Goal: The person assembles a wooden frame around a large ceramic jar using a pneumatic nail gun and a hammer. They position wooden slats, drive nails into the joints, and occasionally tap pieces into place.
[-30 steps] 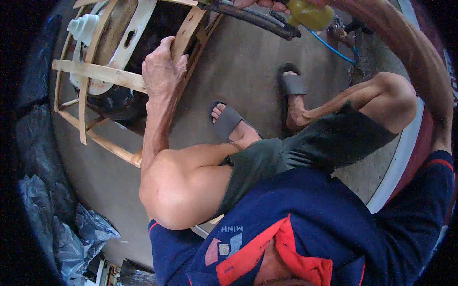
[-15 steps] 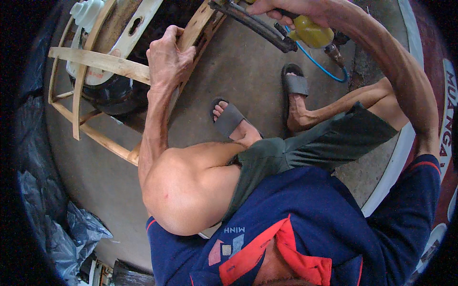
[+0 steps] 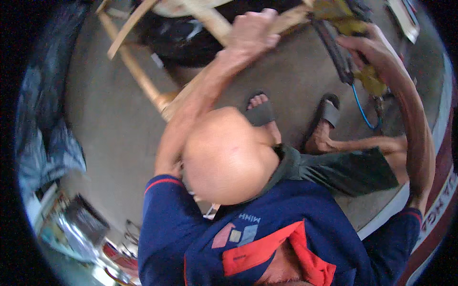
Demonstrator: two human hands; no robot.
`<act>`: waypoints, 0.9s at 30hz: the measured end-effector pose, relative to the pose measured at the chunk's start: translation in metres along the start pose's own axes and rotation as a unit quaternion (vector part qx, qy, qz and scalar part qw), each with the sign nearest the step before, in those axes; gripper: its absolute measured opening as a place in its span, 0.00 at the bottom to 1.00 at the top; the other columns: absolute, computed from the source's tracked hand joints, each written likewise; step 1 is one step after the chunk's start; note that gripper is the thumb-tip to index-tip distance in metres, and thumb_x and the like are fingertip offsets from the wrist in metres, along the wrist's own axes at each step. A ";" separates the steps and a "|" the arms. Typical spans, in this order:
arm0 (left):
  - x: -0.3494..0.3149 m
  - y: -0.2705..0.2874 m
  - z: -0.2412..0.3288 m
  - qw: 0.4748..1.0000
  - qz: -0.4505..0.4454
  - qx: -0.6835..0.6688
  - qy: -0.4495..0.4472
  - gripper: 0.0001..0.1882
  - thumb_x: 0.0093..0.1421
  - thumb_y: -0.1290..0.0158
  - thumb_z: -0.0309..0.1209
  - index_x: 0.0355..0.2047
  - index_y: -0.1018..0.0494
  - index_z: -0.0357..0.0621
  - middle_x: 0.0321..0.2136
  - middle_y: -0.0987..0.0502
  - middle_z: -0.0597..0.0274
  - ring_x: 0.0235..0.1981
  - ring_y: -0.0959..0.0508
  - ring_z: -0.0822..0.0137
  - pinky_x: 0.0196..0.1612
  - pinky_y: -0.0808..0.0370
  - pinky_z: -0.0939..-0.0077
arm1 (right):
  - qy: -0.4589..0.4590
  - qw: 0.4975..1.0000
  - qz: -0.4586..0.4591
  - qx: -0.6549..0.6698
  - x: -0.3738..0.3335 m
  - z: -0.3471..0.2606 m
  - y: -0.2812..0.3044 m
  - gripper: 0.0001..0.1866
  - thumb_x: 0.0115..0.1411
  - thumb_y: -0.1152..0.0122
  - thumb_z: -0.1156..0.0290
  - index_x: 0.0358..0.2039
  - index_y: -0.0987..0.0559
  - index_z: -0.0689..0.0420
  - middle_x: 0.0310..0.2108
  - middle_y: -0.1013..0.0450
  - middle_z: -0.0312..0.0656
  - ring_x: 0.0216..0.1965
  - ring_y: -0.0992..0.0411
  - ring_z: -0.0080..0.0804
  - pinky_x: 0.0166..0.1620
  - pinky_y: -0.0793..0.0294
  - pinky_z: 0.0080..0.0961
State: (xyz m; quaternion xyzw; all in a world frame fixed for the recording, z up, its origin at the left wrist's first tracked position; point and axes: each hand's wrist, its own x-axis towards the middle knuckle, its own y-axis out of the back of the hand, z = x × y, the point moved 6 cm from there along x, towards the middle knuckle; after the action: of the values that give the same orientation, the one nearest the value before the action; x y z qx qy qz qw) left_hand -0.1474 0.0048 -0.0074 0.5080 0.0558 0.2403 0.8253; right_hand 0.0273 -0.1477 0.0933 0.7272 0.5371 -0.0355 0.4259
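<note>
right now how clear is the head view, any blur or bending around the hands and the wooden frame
Head view: motion blur softens the left hand gripping the wooden frame and the right hand on the yellow nail gun; fisheye bends the floor's edge and darkens the corners; light is flat, with no harsh glare.

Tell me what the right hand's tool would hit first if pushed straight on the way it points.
Probably the wooden frame: the right hand holds a yellow nail gun aimed at the rail beside the left hand. Depth is blurred, so contact is uncertain.
</note>
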 end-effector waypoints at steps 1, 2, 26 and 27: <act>0.001 -0.004 0.006 1.000 0.017 -0.016 0.000 0.24 0.51 0.30 0.39 0.47 0.23 0.45 0.39 0.17 0.48 0.44 0.17 0.45 0.50 0.20 0.53 | 0.011 1.000 0.003 0.023 -0.003 0.019 0.009 0.11 0.61 0.32 0.64 0.33 0.22 0.57 0.16 0.34 0.28 0.14 0.38 0.17 0.19 0.41 0.21; -0.011 0.018 0.008 0.992 0.106 -0.033 -0.054 0.26 0.50 0.28 0.38 0.47 0.23 0.46 0.40 0.18 0.50 0.46 0.19 0.46 0.52 0.22 0.54 | 0.029 0.998 -0.003 0.050 0.005 0.029 0.010 0.11 0.61 0.31 0.64 0.35 0.22 0.57 0.17 0.33 0.28 0.14 0.38 0.17 0.19 0.42 0.21; -0.154 0.077 -0.048 0.988 0.022 -0.061 0.141 0.15 0.47 0.36 0.24 0.37 0.21 0.38 0.29 0.18 0.52 0.32 0.16 0.60 0.39 0.21 0.69 | -0.032 0.993 -0.010 0.116 -0.019 -0.006 0.000 0.08 0.62 0.32 0.72 0.30 0.23 0.61 0.18 0.30 0.34 0.16 0.33 0.21 0.22 0.34 0.23; -0.153 0.077 -0.049 0.987 0.015 -0.058 0.148 0.15 0.46 0.36 0.24 0.37 0.21 0.38 0.29 0.18 0.53 0.31 0.16 0.60 0.39 0.21 0.69 | -0.024 0.993 -0.021 0.116 -0.017 -0.003 0.002 0.08 0.62 0.32 0.72 0.30 0.22 0.61 0.18 0.30 0.34 0.16 0.33 0.21 0.22 0.34 0.23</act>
State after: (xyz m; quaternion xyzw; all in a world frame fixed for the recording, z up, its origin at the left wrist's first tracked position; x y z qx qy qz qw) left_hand -0.3239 0.0032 0.0124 0.4192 0.1554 0.3282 0.8321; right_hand 0.0201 -0.1590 0.1049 0.7592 0.5342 -0.1238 0.3505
